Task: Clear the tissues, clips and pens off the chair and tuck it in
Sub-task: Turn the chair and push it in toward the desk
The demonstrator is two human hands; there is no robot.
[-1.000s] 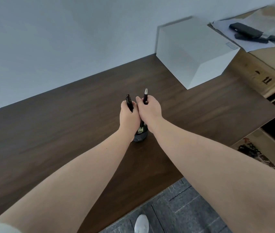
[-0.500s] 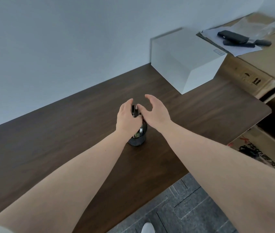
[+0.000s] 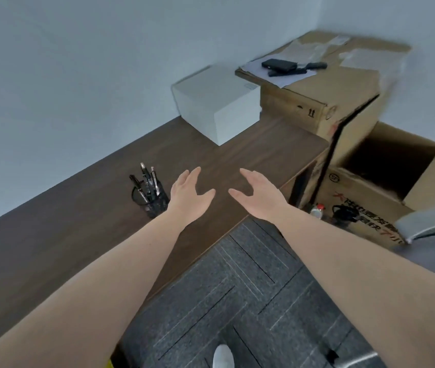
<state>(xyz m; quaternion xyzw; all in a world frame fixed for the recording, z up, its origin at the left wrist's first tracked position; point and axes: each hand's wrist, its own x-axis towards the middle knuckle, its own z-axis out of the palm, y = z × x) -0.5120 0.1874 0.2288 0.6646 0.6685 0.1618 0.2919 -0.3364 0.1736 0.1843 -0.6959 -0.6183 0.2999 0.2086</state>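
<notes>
Several dark pens (image 3: 147,181) stand in a black mesh pen cup (image 3: 154,203) on the dark wooden desk (image 3: 51,235). My left hand (image 3: 188,193) hovers just right of the cup, fingers spread and empty. My right hand (image 3: 257,196) is open too, palm turned inward, above the desk's front edge. A grey padded chair part (image 3: 429,221) shows at the right edge; its seat is mostly out of view. No tissues or clips are visible.
A white box (image 3: 219,104) sits at the desk's far end by the wall. Cardboard boxes (image 3: 338,102) stand to the right, with black devices on paper (image 3: 280,66) on top. An open carton (image 3: 386,187) and a bottle (image 3: 317,209) rest on the grey carpet (image 3: 237,288).
Both hands let go of the pens, which now stand in the cup, and drew back to the right. My view swung right, bringing the cartons and chair part into sight.
</notes>
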